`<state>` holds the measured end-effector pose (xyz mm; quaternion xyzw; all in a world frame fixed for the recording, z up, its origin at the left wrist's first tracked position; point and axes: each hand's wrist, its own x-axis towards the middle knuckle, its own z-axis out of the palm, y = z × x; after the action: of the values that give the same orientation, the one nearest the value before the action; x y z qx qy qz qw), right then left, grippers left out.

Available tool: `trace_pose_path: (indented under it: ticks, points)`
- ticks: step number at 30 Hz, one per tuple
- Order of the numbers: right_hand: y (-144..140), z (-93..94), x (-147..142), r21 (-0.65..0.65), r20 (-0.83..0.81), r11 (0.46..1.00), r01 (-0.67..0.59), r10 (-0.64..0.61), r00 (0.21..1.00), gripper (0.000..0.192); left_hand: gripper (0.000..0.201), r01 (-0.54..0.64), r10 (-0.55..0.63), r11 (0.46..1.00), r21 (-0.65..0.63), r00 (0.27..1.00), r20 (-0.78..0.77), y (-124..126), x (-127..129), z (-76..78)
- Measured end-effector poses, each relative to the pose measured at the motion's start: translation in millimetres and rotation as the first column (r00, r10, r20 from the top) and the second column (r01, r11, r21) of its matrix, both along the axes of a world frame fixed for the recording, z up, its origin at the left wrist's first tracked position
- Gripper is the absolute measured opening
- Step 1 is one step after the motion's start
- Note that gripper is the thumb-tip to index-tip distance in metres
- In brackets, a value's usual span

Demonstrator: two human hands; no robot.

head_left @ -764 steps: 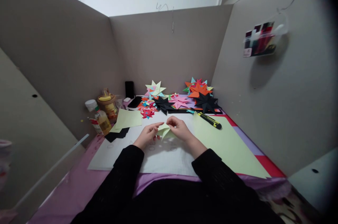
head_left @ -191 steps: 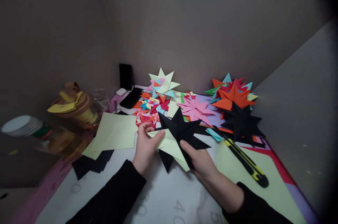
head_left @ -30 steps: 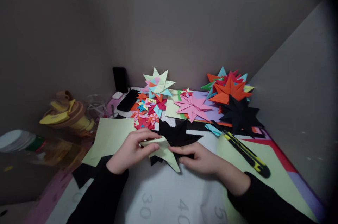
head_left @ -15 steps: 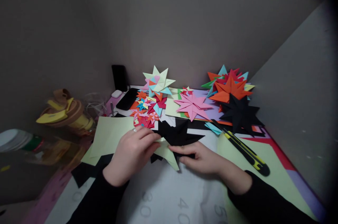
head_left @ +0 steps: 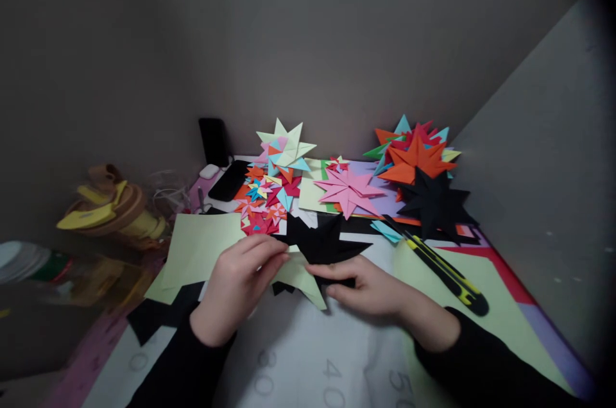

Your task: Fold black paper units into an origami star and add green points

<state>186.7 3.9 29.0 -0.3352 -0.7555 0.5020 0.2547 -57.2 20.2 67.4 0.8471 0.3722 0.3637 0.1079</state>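
A folded black paper star (head_left: 320, 238) with several points is held over the white sheet, between my two hands. Against its lower left side lies a folded pale green paper piece (head_left: 302, 278), one tip pointing down to the right. My left hand (head_left: 240, 283) pinches the upper left part of the pale green piece, thumb against fingers. From the right, my right hand (head_left: 368, 286) grips the black star, its index fingertip touching the edge of the green piece and the thumb lower down. Part of the black paper is hidden behind the green piece and the fingers.
A yellow-black utility knife (head_left: 447, 276) lies on pale green paper at right. Behind are a pink paper star (head_left: 350, 191), small colourful stars (head_left: 262, 203) and a black star (head_left: 437, 203). Pale green squares (head_left: 199, 247), a phone (head_left: 230, 180) and a jar (head_left: 36, 263) are left.
My left hand has shifted slightly left and down, and more of the pale green piece shows beside its fingers. My right hand keeps its grip. The view has turned slightly.
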Motion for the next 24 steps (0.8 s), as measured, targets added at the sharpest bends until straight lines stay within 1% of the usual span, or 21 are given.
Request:
trace_pose_path:
  ticks: [3, 7, 10, 12, 15, 17, 19, 22, 24]
  points:
    - [0.3, 1.8, -0.1, -0.016, -0.027, 1.0, -0.015, 0.015, 1.0, 0.047, 0.009, -0.012, 0.012, 1.0, -0.009, 1.0, -0.019, 2.8, -2.5, -2.0]
    - [0.0, 1.0, -0.1, -0.068, -0.056, 0.997, -0.045, 0.041, 0.998, 0.043, 0.009, -0.085, 0.081, 0.991, -0.101, 0.996, -0.044, 4.6, 0.8, -7.9]
    - [0.0, -0.4, -0.2, -0.104, -0.059, 0.994, -0.037, 0.031, 0.998, 0.045, 0.011, -0.138, 0.135, 0.98, -0.141, 0.99, -0.034, 4.9, 4.6, -10.5]
    - [0.4, -0.8, -0.3, -0.115, -0.078, 0.993, -0.023, 0.014, 0.997, 0.046, 0.012, -0.148, 0.146, 0.975, -0.168, 0.989, -0.024, 5.5, 3.9, -9.5]
    - [1.9, -0.7, -0.2, -0.123, -0.122, 0.992, 0.009, -0.024, 0.992, 0.045, 0.013, -0.136, 0.143, 0.957, -0.256, 0.99, 0.011, 7.6, -2.7, -3.9]
    - [2.7, -0.8, 0.3, -0.128, -0.138, 0.992, 0.019, -0.037, 0.99, 0.044, 0.015, -0.127, 0.147, 0.934, -0.335, 0.988, 0.036, 9.6, -8.0, 0.5]
    - [3.1, -1.2, 1.1, -0.13, -0.144, 0.991, 0.008, -0.027, 0.989, 0.044, 0.02, -0.129, 0.167, 0.898, -0.42, 0.984, 0.055, 11.4, -10.9, 3.2]
    - [2.7, -1.8, 2.0, -0.127, -0.145, 0.992, -0.023, 0.004, 0.989, 0.043, 0.029, -0.128, 0.219, 0.821, -0.557, 0.97, 0.101, 12.6, -8.8, 1.9]
    - [2.4, -1.5, 2.1, -0.121, -0.149, 0.992, -0.038, 0.02, 0.989, 0.042, 0.032, -0.124, 0.26, 0.78, -0.614, 0.956, 0.138, 12.5, -4.3, -1.2]
